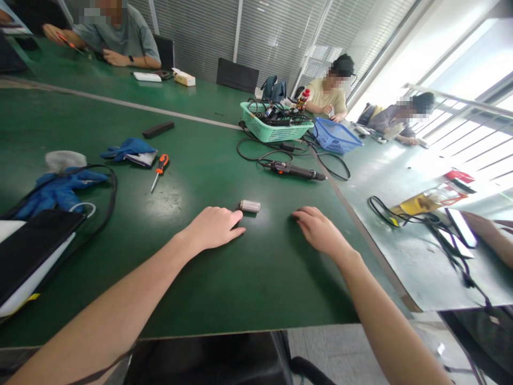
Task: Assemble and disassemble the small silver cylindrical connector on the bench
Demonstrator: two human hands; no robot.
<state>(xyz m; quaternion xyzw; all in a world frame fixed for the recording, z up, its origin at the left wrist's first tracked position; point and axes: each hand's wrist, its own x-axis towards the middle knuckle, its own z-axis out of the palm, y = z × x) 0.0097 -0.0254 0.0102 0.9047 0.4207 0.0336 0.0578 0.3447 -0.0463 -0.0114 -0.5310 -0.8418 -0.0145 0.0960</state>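
Observation:
On the green table (248, 283), a small silvery cylinder (250, 206) lies on its side in front of me. My left hand (214, 227) rests just left of it, thumb and forefinger apart and holding nothing; a fingertip is close to the cylinder's near left end, and I cannot tell whether they touch. To the right, my right hand (316, 227) is palm down with loosely bent fingers near the tabletop, apart from the cylinder. Beyond the hands lies a black electric screwdriver (298, 171) with its cable. An orange-and-black screwdriver (161, 172) lies farther left.
Blue gloves (60, 190) and a black phone-like slab (38, 256) are at left. A green basket (276, 131) of cables and a blue basket (336, 136) stand at the back. A bottle of yellow liquid (420, 200) lies right. Several people sit around the tables.

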